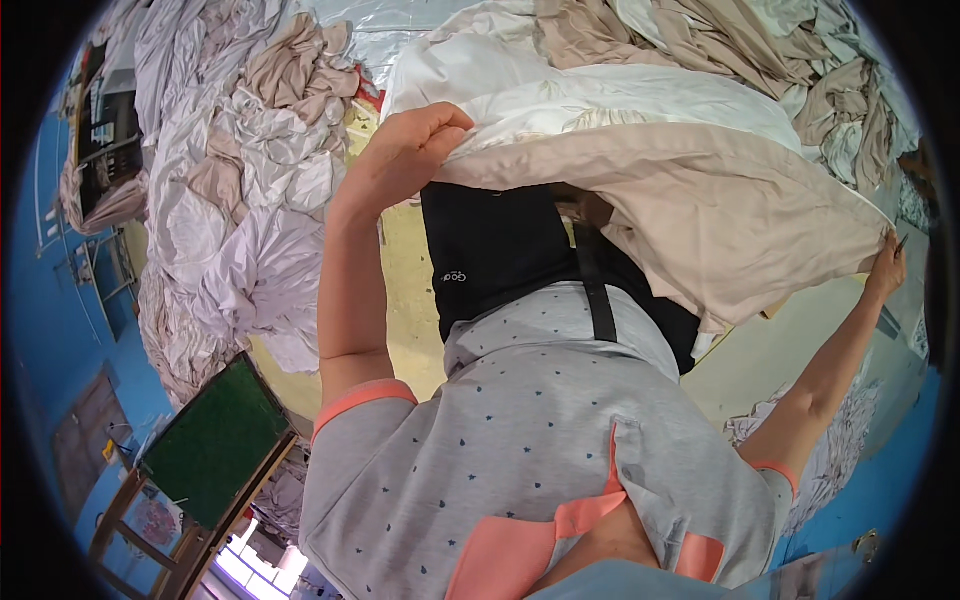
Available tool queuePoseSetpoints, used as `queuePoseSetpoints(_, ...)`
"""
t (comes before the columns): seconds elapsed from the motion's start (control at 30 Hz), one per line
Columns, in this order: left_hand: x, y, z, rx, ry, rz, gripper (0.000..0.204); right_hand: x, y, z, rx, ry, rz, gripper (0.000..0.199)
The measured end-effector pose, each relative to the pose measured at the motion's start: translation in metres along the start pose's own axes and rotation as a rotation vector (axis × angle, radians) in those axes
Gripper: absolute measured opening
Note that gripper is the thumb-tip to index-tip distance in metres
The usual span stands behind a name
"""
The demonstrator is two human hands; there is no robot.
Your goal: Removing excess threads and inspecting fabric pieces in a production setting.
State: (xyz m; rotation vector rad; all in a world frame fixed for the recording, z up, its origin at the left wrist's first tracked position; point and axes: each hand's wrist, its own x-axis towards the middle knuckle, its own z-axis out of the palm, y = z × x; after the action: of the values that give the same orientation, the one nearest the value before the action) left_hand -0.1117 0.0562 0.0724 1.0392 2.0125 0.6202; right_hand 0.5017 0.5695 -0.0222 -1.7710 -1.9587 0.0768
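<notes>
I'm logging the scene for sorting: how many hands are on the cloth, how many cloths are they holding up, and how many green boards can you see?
Hands on the cloth: 2, the left hand and the right hand
Beige cloth held up: 1
Green board: 1
Total: 4

Grey short-sleeved shirt (540,420), speckled all over with small dark blue marks. Coral-pink cuff bands close both sleeves; coral also trims the chest pocket beside the placket and forms the collar panels below it. Above the shirt hem, a black apron or waist pouch (495,250) with a small pale logo; a black strap (598,300) runs down from it. Forearms bare.
</notes>
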Motion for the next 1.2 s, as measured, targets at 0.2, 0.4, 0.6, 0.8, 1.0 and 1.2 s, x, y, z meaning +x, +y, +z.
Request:
queuePoseSetpoints(0.2, -0.019, -0.02, 0.004, -0.092, 0.095, -0.026, 0.018, 0.006, 0.007, -0.003, 0.018, -0.012, 0.012, 0.047)
queuePoseSetpoints(0.4, -0.027, -0.022, 0.023, 0.104, 0.266, 0.217, 0.027, 0.005, -0.001, -0.011, -0.058, -0.039, 0.062, 0.046)
queuePoseSetpoints(0.6, -0.024, -0.013, 0.047, 0.386, 0.386, 0.386, 0.036, -0.006, -0.036, -0.023, 0.026, -0.025, 0.088, 0.04)
queuePoseSetpoints(0.8, -0.022, -0.011, 0.046, 0.338, 0.343, 0.357, 0.03, -0.004, -0.026, -0.032, 0.095, 0.007, 0.048, 0.04)
queuePoseSetpoints(1.0, -0.017, -0.012, 0.054, 0.344, 0.317, 0.352, 0.029, -0.008, -0.035, -0.03, 0.104, 0.016, 0.065, 0.039)
queuePoseSetpoints(1.2, -0.015, -0.007, 0.06, 0.367, 0.284, 0.311, 0.024, -0.014, -0.046, -0.03, 0.177, 0.035, 0.059, 0.039)
